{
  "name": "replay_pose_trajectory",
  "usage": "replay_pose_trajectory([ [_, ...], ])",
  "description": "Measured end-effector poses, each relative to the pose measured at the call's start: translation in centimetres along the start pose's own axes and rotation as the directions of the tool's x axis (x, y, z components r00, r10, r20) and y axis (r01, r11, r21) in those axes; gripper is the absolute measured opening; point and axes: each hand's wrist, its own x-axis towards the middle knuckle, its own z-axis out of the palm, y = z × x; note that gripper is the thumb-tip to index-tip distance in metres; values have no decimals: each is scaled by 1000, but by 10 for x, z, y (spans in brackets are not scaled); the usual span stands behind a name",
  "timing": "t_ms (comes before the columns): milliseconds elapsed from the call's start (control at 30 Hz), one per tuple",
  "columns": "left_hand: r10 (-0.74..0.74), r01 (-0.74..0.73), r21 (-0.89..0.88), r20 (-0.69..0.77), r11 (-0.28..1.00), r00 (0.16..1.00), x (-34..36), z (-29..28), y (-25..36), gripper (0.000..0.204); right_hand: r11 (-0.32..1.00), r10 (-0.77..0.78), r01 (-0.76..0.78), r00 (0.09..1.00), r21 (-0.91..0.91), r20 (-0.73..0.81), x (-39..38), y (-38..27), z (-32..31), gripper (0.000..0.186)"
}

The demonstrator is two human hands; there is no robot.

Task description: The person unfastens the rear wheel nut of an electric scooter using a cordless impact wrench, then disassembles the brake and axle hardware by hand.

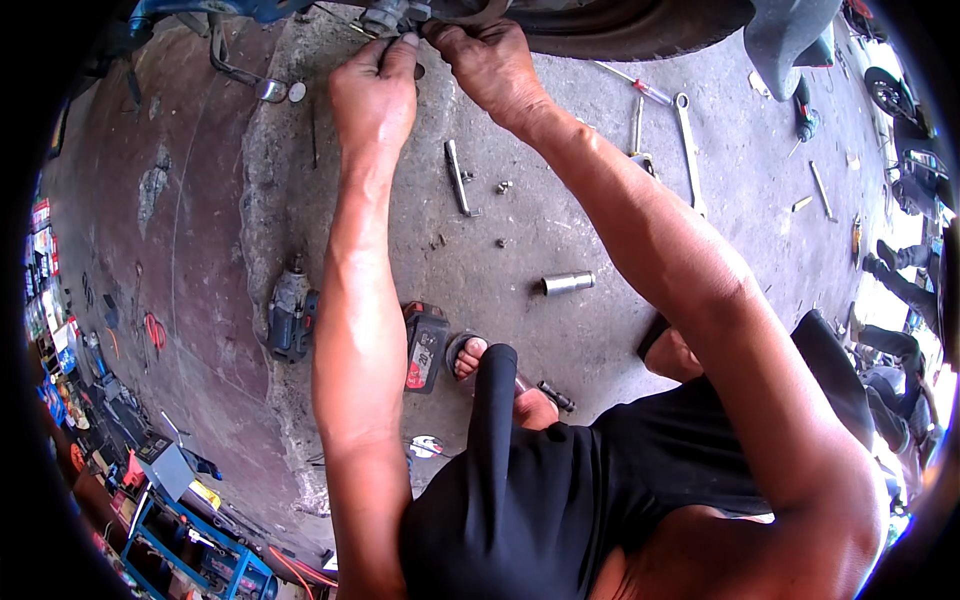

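My left hand (375,95) reaches up to a small metal fitting (385,16) at the underside of a vehicle along the top of the view, its thumb and fingers closed at it. My right hand (488,65) is just to its right, fingers curled against the same area beside a dark curved wheel part (650,25). What exactly the fingertips grip is too small and shadowed to tell. Below my arms on the concrete lie a socket (568,283), a steel bar tool (458,178), a long spanner (690,155) and a red-handled screwdriver (650,90).
A power tool (292,318) and its battery pack (426,347) lie by my left forearm and foot. Red pliers (155,330) and a drill (805,115) lie farther out. Cluttered tool shelving (170,470) fills the lower left. Other people's legs (900,270) show at the right edge.
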Motion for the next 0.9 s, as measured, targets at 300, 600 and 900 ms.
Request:
replay_pose_trajectory([
  [300,-96,98,-42,54,994,994,2,-2,5,21,989,89,-83,995,123,-44,-13,-45,6,17],
  [600,-88,86,-148,-7,985,996,-1,9,2,19,982,142,-136,989,128,-36,-14,-44,5,19],
  [900,201,-187,209,-49,960,978,-1,5,2,21,992,80,-70,993,104,-89,-13,-32,3,21],
])
